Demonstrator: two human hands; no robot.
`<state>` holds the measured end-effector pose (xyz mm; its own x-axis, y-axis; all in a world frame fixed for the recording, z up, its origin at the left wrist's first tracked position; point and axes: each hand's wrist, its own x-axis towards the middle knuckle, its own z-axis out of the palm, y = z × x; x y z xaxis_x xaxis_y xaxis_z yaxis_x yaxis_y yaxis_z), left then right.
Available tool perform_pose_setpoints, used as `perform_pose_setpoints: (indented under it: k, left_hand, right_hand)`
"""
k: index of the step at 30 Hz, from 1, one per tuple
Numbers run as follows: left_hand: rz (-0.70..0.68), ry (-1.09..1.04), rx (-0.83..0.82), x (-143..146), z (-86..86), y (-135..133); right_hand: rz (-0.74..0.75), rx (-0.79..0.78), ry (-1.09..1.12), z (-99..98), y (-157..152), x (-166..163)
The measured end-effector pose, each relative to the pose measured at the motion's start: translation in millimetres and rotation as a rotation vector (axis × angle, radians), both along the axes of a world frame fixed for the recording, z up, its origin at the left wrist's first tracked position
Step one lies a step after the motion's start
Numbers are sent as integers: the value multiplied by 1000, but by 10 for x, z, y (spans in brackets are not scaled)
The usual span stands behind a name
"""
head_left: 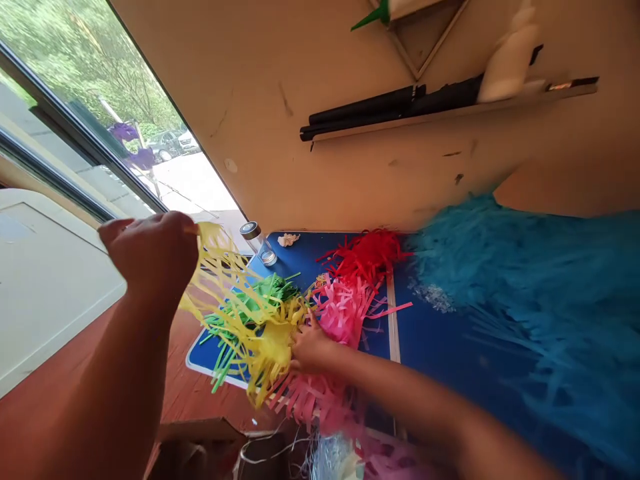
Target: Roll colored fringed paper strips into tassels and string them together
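My left hand (pixel 153 250) is raised at the left, its fingers closed on one end of a yellow tissue-paper fringe (pixel 273 343). The thin yellow strips stretch from that fist down to the table. My right hand (pixel 314 348) reaches in low over the pile, its fingers bent onto the bunched yellow part. Behind the yellow strips lies green fringe (pixel 270 293). Pink fringe (pixel 340 303) is just beyond and right of my right hand, with red fringe (pixel 373 253) above it. More pink strips hang over the table's near edge under my right wrist.
A blue folding table (pixel 425 347) carries a lidded glass bottle (pixel 259 243) and a crumpled tissue (pixel 288 239). A large mass of blue fringe (pixel 540 287) fills the right side. Below stands an open cardboard box (pixel 200 430). A wall shelf (pixel 450 110) holds black rolls and a white bottle.
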<state>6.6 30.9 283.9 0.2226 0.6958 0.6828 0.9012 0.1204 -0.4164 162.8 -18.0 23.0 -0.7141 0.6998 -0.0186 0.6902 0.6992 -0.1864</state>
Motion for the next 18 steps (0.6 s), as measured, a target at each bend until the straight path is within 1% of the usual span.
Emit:
perform_pose_setpoints:
  k: [1,2,3,5,7,9,11,13,16,18]
  left_hand:
    - [-63,69,-20,141,48,-5]
    - [-122,122,-53,287,59,-24]
    - [-180,164,-97,433,35,-54]
    - [-274,205,-157,711,-90,-139]
    - [-337,218,-214,955,-260,-235]
    - [-370,219,-297,1151,-422,-326]
    - [-406,210,-378,1289,-559,-416]
    - [-469,163,-396,1366,-686,-514]
    - [-635,40,-297,1396,-924,-673]
    - [-750,-56,-212,1403,-1140,-765]
  right_hand:
    - [8,13,3,120,-12,76]
    - [-12,37,35,258,-38,164]
    - [-66,63,106,407,-81,257]
    - [-201,62,373,706,-217,422]
    - [-263,-68,731,948,-388,522]
    - [-274,-224,1006,1086,-537,554]
    - [-344,-289,1149,1106,-611,557]
    - [-421,-307,1211,1028,-599,587]
    - [-515,-460,1368,809,-520,757]
    - [-637,-503,1552,648,-531,949]
